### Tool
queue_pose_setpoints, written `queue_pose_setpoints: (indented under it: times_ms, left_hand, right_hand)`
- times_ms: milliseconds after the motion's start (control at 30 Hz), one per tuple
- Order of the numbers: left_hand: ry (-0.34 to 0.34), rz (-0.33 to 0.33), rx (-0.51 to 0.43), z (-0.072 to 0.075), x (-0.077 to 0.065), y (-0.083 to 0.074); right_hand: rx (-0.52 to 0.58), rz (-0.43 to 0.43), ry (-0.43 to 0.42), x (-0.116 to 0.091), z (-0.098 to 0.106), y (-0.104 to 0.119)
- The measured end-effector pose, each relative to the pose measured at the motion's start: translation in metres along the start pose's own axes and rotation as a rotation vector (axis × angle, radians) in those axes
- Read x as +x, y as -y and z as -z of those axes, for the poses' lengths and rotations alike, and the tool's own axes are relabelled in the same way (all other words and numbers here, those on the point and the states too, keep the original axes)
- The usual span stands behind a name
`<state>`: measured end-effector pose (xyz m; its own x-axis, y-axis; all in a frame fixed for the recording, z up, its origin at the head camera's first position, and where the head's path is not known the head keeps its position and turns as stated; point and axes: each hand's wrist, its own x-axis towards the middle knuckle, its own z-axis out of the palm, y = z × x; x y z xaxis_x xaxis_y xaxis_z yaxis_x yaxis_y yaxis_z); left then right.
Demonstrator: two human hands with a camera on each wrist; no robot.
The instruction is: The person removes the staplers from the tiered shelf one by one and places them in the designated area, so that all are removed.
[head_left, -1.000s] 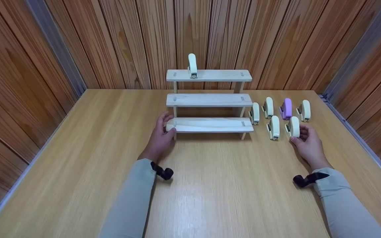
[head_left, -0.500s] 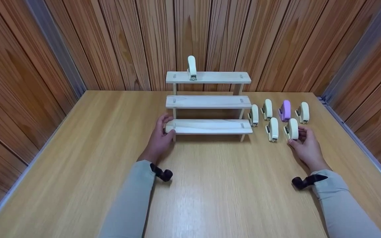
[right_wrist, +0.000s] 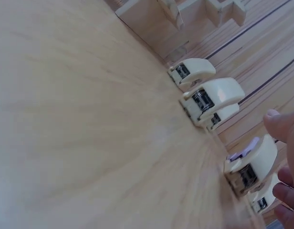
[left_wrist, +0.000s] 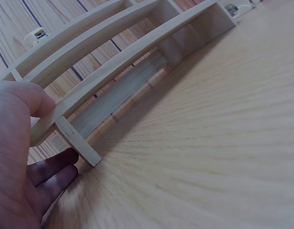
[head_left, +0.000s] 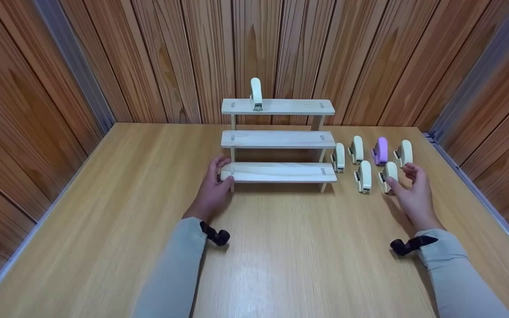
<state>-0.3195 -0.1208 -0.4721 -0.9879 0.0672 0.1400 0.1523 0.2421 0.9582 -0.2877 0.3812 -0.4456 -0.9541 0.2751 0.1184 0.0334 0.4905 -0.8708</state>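
Note:
My left hand [head_left: 212,185] grips the left end of the lowest tier of a pale wooden three-tier shelf [head_left: 279,172]. In the left wrist view its thumb lies on the board, and the other fingers reach behind the leg. My right hand [head_left: 413,192] is beside the front-right cream stapler [head_left: 387,177], thumb and fingers spread. The right wrist view shows a gap between that hand [right_wrist: 288,167] and the stapler [right_wrist: 254,164]. A cream stapler [head_left: 256,94] stands upright on the top tier.
Right of the shelf, several more cream staplers [head_left: 363,176] and one purple stapler [head_left: 380,151] stand on the wooden table [head_left: 272,247] in two loose rows. The closest one [head_left: 338,157] is right beside the shelf. Wood-panelled walls [head_left: 157,57] enclose the table.
My right hand has let go of the front-right stapler, its fingers spreading and lifting off. The stapler stays on the table. My left hand keeps its grip on the shelf. The head view has tilted slightly.

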Motion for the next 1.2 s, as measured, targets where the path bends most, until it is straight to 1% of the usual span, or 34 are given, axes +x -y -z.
queue_pose_setpoints:
  times_ms: [200, 333, 433, 600, 767, 833, 967, 1067, 1200]
  left_hand:
    - [-0.003, 0.018, 0.002, 0.000, 0.000, -0.001]
    - [0.003, 0.012, 0.001, 0.000, -0.001, -0.002]
    - [0.003, 0.009, 0.002, 0.000, -0.001, -0.003]
    - [0.002, 0.011, 0.004, 0.000, 0.000, -0.002]
    - [-0.002, 0.024, 0.002, -0.001, 0.000, -0.001]
    - [-0.002, 0.019, 0.001, -0.002, 0.000, 0.000]
    - [0.002, -0.018, -0.010, -0.001, 0.001, 0.001]
    - [0.000, -0.026, -0.019, -0.001, 0.001, 0.001]
    - [-0.004, -0.002, -0.020, 0.000, 0.000, 0.001]
  right_hand:
    - [0.052, -0.033, -0.029, 0.003, -0.002, 0.020]
    - [0.085, 0.008, -0.038, 0.007, -0.010, 0.038]
    - [0.102, 0.060, -0.038, 0.012, -0.019, 0.055]
    - [0.130, 0.136, -0.029, 0.022, -0.039, 0.086]
    - [0.160, 0.203, -0.021, 0.027, -0.061, 0.113]
    - [0.157, 0.232, -0.022, 0.027, -0.069, 0.123]
    - [0.152, 0.278, -0.030, 0.031, -0.085, 0.143]
    - [0.151, 0.302, -0.027, 0.036, -0.098, 0.158]
    - [0.169, 0.334, -0.008, 0.042, -0.115, 0.174]
